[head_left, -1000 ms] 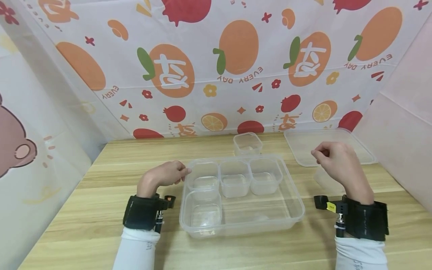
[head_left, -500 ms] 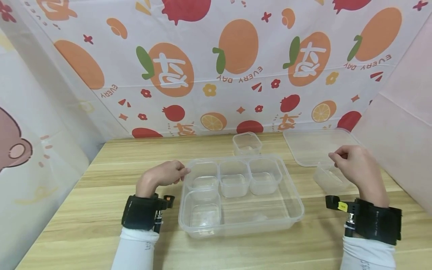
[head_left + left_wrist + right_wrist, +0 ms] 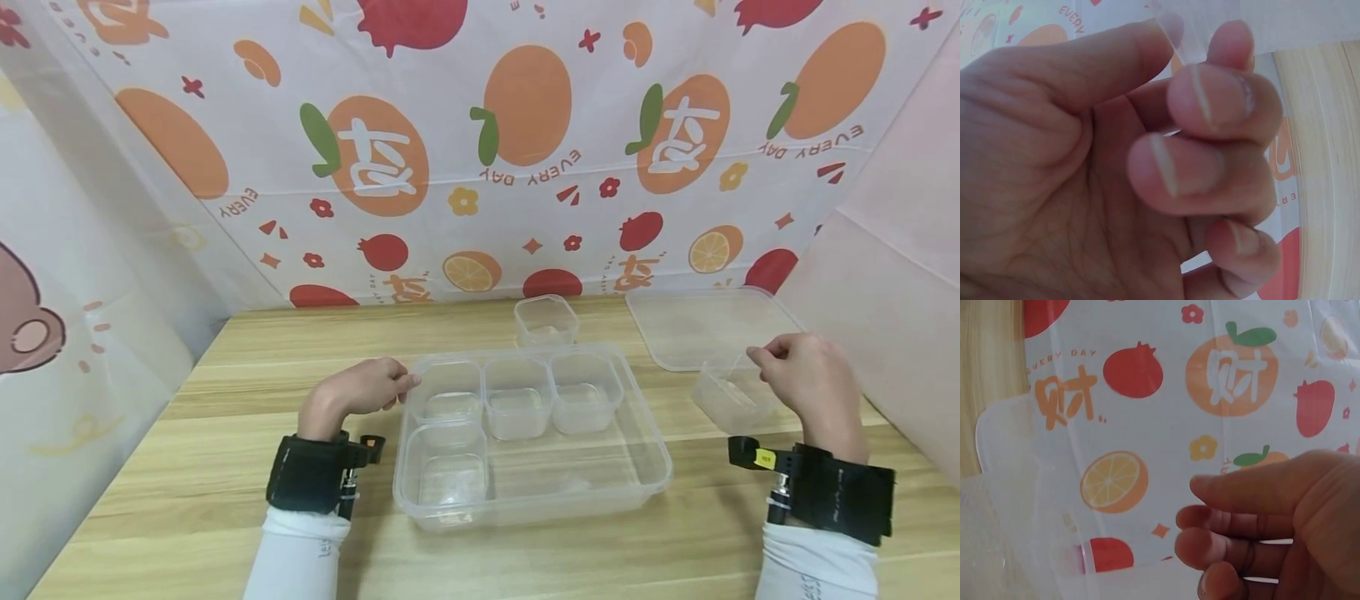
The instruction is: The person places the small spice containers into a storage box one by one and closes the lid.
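Observation:
A large clear plastic container (image 3: pixel 536 505) sits on the wooden table, with several small clear boxes (image 3: pixel 517 412) along its back and left side. My left hand (image 3: pixel 360 387) pinches its left rim between thumb and index finger; the left wrist view shows the container's clear wall (image 3: pixel 1310 25) by those fingertips. To the right, my right hand (image 3: pixel 813 379) hovers at a loose small clear box (image 3: pixel 729 402), fingertips overlapping its rim in the head view. In the right wrist view, those fingers are loosely bent with a gap to the thumb and nothing between them.
Behind the large container stands another small clear box (image 3: pixel 547 321). A flat clear lid (image 3: pixel 712 321) lies at the back right. A fruit-print cloth (image 3: pixel 465 125) hangs at the table's back edge, and pale cloths hang at both sides.
My right hand has moved right and slightly down, uncovering the loose small box at the right. The left hand stays at the container's rim.

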`<state>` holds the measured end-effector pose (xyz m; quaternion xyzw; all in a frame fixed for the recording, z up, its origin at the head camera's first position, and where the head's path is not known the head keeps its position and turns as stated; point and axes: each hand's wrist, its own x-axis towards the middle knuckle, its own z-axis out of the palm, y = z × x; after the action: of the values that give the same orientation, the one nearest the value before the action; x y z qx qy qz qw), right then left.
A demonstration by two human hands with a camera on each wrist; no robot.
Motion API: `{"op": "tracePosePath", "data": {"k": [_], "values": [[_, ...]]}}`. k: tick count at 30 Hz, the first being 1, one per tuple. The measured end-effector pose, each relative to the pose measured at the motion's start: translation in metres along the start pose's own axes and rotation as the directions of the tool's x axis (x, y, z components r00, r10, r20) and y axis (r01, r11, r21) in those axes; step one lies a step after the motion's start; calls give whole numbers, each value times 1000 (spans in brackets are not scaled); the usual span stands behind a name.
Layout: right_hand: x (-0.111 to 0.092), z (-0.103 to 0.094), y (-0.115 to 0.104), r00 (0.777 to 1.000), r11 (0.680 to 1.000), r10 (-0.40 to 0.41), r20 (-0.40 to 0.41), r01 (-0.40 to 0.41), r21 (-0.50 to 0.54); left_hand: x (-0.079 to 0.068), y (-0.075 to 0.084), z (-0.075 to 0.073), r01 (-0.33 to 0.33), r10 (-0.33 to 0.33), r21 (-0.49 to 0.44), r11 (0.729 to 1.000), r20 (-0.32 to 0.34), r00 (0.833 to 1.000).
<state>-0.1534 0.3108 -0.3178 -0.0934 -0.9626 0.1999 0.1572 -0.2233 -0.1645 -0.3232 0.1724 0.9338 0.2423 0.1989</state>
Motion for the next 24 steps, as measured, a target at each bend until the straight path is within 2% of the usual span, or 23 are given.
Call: {"op": "tracePosePath", "data": {"k": [6,13,24], "values": [[-1,2,10,994,994,111,-14,-111,5,1,0,0,-4,4,6,1000,4,1000],[-4,5,24,970,970,242,-26,-242,24,0,1,-1,-12,12,13,1000,0,1000],[-4,12,43,955,954,298,5,-298,28,0,1,0,-6,6,3,1000,1,1000]]}}
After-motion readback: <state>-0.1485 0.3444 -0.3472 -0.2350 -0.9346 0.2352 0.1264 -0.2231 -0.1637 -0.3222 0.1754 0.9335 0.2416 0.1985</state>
